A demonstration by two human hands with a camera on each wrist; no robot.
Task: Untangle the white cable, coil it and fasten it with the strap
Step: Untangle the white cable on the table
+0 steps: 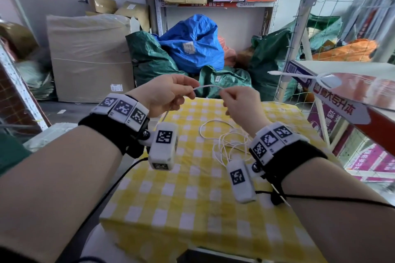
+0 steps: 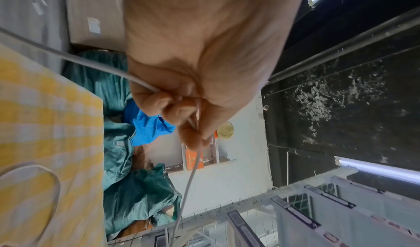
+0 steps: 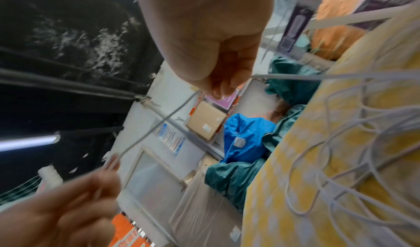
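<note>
A thin white cable is stretched between both hands above the far edge of the table. My left hand pinches it between thumb and curled fingers; the left wrist view shows the cable running out of that grip. My right hand pinches the other side of the span, and the right wrist view shows the cable leading to the left hand. The rest lies as a loose tangle of loops on the yellow checked tablecloth. No strap can be made out.
Green and blue sacks pile up behind the table. A wrapped cardboard box stands at the back left. A shelf with a printed edge juts in from the right, with a white plastic piece lying on it.
</note>
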